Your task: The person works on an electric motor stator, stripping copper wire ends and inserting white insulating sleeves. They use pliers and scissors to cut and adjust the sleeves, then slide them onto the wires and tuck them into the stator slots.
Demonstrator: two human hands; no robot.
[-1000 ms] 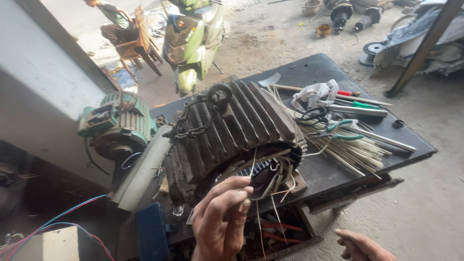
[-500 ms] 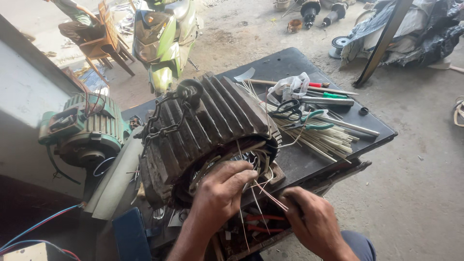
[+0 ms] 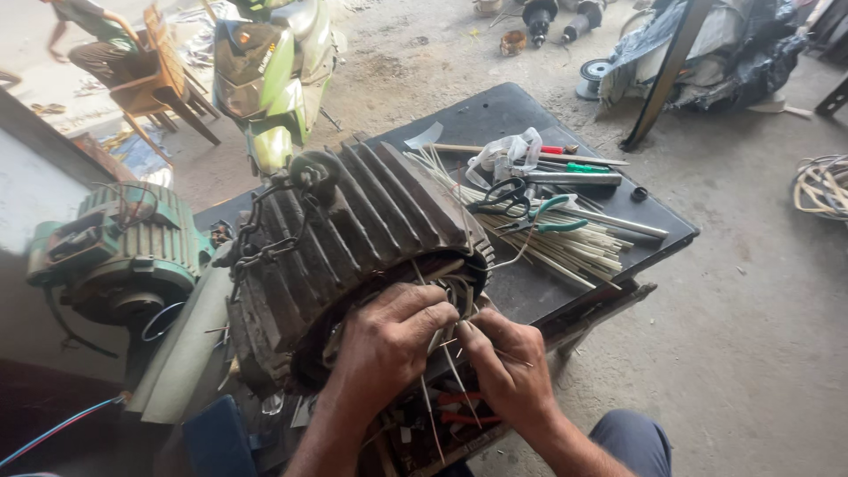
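We work at the open end of the ribbed motor housing (image 3: 353,238) on the black table (image 3: 495,115). Our left hand (image 3: 384,344) and right hand (image 3: 508,367) both pinch thin insulation strips (image 3: 450,353) at its windings. Next, we judge, each strip needs careful seating in 1 slot.

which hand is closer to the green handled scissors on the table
Right. The right hand works at the motor housing's open end, below the scissors; the left hand is beside it, farther from them.
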